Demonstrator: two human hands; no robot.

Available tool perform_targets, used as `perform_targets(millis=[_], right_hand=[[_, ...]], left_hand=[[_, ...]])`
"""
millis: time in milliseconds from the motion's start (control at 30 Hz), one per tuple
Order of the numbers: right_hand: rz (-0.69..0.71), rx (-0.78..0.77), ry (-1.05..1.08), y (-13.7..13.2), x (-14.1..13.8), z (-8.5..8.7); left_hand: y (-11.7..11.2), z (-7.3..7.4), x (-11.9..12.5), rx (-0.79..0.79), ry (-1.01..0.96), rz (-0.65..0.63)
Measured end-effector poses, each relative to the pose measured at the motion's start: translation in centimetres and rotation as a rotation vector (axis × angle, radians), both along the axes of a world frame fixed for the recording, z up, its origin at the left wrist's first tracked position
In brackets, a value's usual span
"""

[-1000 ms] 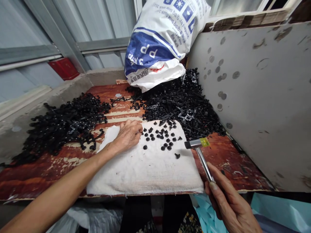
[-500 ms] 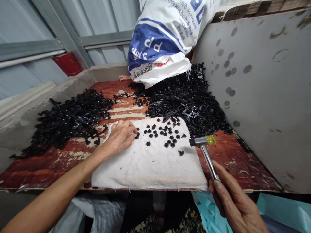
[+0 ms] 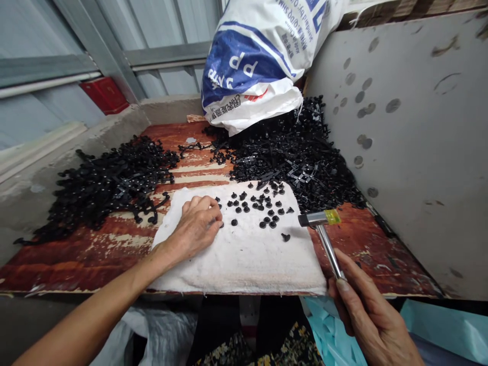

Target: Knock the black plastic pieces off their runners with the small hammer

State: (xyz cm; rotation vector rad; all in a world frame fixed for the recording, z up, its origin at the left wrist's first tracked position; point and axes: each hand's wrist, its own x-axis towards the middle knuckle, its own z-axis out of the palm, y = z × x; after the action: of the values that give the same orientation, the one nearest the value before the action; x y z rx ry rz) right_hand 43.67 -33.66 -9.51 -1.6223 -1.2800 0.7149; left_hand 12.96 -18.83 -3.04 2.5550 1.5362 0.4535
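A white cloth (image 3: 247, 259) lies on the worn red board (image 3: 76, 254) in front of me. Several small black round plastic pieces (image 3: 259, 206) are scattered on its far half. My left hand (image 3: 196, 226) rests on the cloth's left part, fingers curled and pinched at the pieces nearest it; what it holds is too small to name. My right hand (image 3: 366, 317) grips the metal handle of a small hammer (image 3: 320, 223) with a steel head and a yellow tip. The hammer head hovers at the cloth's right edge, close to one stray piece (image 3: 285, 237).
A heap of black plastic strips (image 3: 110, 178) lies at the left, a larger heap (image 3: 301, 157) at the back right under a white and blue sack (image 3: 259, 61). A grey spotted panel (image 3: 412, 142) walls the right side. Teal sheeting (image 3: 438, 330) lies low right.
My left hand slid slightly right and nearer on the cloth, still pinching at the pieces. The hammer and right hand stay almost where they were. The camera shifted a little.
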Motion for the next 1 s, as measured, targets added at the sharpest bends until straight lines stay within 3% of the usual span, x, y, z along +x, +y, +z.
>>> perform_targets(millis=[133, 400, 633, 767, 867, 1000], right_hand=[[-0.035, -0.014, 0.026, 0.0, -0.1, 0.0], [-0.026, 0.008, 0.036, -0.1, 0.1, -0.2], [0.001, 0.026, 0.032, -0.1, 0.0, -0.4], [0.068, 0.056, 0.071, 0.0, 0.1, -0.3], [0.082, 0.063, 0.059, 0.0, 0.3, -0.5], [0.062, 0.077, 0.007, -0.1, 0.6, -0.9]], left_hand=[[0.3, -0.1, 0.4, 0.037, -0.018, 0.004], [4.4, 0.5, 2.5, 0.027, 0.128, 0.009], [4.3, 0.5, 2.4, 0.056, 0.246, -0.032], [5.0, 1.2, 2.8, 0.085, 0.312, -0.004], [7.0, 2.3, 5.2, 0.11, 0.278, -0.049], [10.3, 3.1, 10.5, 0.03, 0.247, -0.161]])
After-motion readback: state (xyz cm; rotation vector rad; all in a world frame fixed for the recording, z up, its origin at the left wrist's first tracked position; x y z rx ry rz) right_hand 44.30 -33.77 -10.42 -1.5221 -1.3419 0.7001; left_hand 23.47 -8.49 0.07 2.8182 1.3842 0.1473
